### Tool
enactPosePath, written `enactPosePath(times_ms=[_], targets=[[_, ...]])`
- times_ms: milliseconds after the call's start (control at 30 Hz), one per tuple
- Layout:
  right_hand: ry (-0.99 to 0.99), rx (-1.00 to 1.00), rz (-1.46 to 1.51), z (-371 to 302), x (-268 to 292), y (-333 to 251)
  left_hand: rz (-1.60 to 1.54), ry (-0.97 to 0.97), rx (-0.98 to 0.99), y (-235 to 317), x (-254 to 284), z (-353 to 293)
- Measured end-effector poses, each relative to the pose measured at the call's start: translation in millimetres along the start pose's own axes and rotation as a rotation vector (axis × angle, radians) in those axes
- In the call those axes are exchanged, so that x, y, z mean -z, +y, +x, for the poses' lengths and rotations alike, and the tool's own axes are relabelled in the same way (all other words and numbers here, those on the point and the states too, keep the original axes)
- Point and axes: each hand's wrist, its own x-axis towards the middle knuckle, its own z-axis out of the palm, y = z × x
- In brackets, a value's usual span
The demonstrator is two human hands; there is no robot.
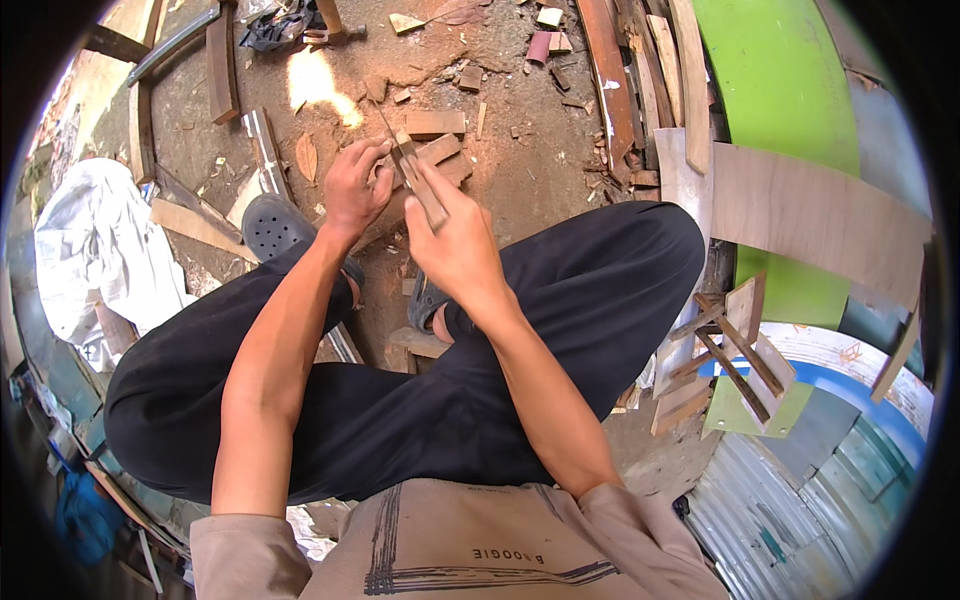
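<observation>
My right hand [458, 240] is closed around a short, narrow wooden piece [428, 195] that points up and away from me. Beside the far end of this piece, a thin dark strip [386, 120] sticks out; whether it is a blade cannot be made out. My left hand [356, 188] is just to the left, fingers curled in at the strip and the wood's far end. What its fingertips pinch is too small to tell. Beneath and beyond both hands, small cut wood blocks [436, 122] lie on the dirt floor [520, 170].
Long boards [612, 90] and a green panel [775, 80] stand along the right, with a plywood strip [820, 205] across them. A hammer [332, 22] is at the far edge. White cloth [95, 250] lies left. My crossed legs [420, 420] frame the near side.
</observation>
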Motion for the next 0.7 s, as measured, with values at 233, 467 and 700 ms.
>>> enactPosePath(times_ms=[233,467,700], targets=[[-0.117,-0.044,0.019,-124.7,99.9,-59.3,0.005,0.052,0.036,5.8,1.6,-2.9],[-0.029,0.004,0.043,29.5,-11.6,9.5,0.006,0.007,0.035,4.1,-0.6,0.8],[-0.110,-0.026,-0.004,-146.2,100.7,-59.1,0.001,0.041,0.029,6.2,3.7,-4.9]])
